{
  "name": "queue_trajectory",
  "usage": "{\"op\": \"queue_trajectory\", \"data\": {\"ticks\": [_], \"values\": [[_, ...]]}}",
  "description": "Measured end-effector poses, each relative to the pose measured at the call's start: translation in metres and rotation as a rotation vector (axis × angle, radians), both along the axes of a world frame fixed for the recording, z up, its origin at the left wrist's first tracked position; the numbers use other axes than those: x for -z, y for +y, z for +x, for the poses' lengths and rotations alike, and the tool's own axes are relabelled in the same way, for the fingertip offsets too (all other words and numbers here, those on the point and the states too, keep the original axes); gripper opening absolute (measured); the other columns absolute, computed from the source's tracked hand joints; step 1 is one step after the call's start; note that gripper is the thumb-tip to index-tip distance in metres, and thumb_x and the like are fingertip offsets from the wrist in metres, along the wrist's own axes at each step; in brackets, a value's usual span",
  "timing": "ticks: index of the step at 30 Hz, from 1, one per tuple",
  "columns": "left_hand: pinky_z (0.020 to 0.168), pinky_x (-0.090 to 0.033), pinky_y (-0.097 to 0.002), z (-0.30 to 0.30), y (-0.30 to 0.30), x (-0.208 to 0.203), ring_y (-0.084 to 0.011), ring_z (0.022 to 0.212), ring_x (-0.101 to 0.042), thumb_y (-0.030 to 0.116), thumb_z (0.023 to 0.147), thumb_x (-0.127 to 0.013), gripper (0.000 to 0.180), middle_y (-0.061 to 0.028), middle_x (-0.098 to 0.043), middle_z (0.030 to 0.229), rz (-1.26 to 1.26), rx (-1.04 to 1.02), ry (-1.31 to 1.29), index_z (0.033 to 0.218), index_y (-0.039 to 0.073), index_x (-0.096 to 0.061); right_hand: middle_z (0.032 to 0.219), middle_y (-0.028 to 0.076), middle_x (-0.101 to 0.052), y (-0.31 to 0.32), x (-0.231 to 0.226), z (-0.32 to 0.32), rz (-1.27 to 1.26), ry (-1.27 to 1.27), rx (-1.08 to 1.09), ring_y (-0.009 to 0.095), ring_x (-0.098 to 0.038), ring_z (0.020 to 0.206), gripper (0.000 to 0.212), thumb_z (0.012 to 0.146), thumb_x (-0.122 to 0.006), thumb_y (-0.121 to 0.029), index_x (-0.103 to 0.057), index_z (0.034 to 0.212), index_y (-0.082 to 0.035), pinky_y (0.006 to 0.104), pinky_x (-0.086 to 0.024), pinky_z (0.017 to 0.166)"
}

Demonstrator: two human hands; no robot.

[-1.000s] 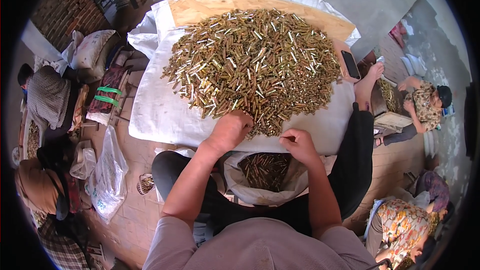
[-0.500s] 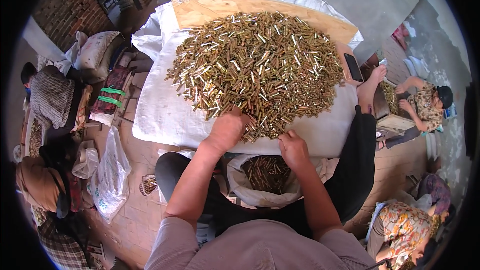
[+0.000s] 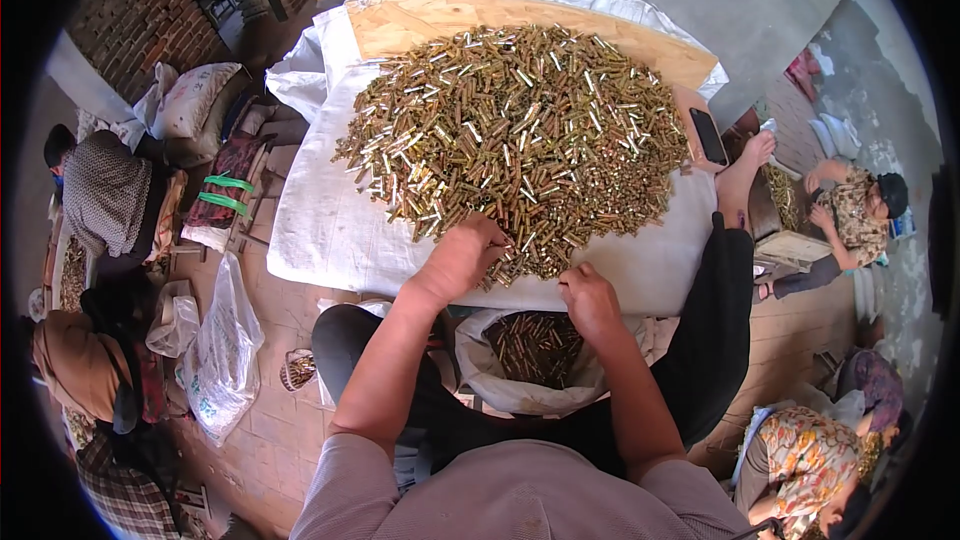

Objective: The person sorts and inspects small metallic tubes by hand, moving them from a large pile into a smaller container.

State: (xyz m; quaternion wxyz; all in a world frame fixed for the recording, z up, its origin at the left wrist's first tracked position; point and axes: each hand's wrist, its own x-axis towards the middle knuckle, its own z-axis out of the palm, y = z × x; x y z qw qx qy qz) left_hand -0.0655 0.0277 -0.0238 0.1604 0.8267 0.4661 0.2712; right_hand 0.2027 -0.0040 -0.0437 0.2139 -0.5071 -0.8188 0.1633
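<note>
A broad heap of small brass-coloured metal tubes (image 3: 520, 130) lies on a white woven sheet (image 3: 315, 230) spread over the table. At the near edge of the heap, my left hand (image 3: 462, 255) has its fingers curled and pinched among the tubes; what is between the fingertips is too small to make out. My right hand (image 3: 592, 298) is closed at the table's near edge, just right of the heap's tip. Its fingers hide whatever they may hold. Below the edge, between my legs, stands an open white sack (image 3: 475, 365) with darker thin metal pieces (image 3: 535, 345) inside.
A wooden board (image 3: 430, 18) borders the heap's far side. A black phone (image 3: 707, 135) lies at the right. Other people work at both sides, among them a person in a patterned shirt (image 3: 860, 205). A clear plastic bag (image 3: 222, 360) and full sacks (image 3: 195, 95) are on the left.
My left hand has shifted slightly, its fingertips moving a little over the near edge of the heap. My right hand stays almost in place. The person at the right has moved an arm.
</note>
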Motion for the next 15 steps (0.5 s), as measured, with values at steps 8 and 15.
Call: {"op": "queue_trajectory", "data": {"ticks": [8,15], "values": [[0.057,-0.053,-0.0226,0.018,-0.005,-0.029,-0.0071,0.068,-0.059,0.006,0.094,-0.064,0.018,0.0002,-0.060,0.087,-0.715,-0.075,-0.984,0.112,0.003,-0.061,0.088,0.018,-0.058,-0.001,-0.001,0.001,0.007,-0.055,0.007,0.039,-0.061,0.077,0.008,0.082,-0.067,-0.008,-0.061,0.087,-0.004,0.0463,-0.050,0.070],[0.064,-0.058,-0.0251,0.031,-0.012,-0.021,-0.0125,0.069,-0.065,0.007,0.093,-0.066,0.023,-0.0038,-0.065,0.089,-0.849,-0.017,-1.213,0.114,0.001,-0.059,0.076,0.004,-0.057,-0.002,-0.005,-0.008,-0.448,0.746,0.066,0.015,-0.056,0.066,0.008,0.092,-0.064,-0.010,-0.061,0.091,-0.002,0.0278,-0.044,0.057]]}}
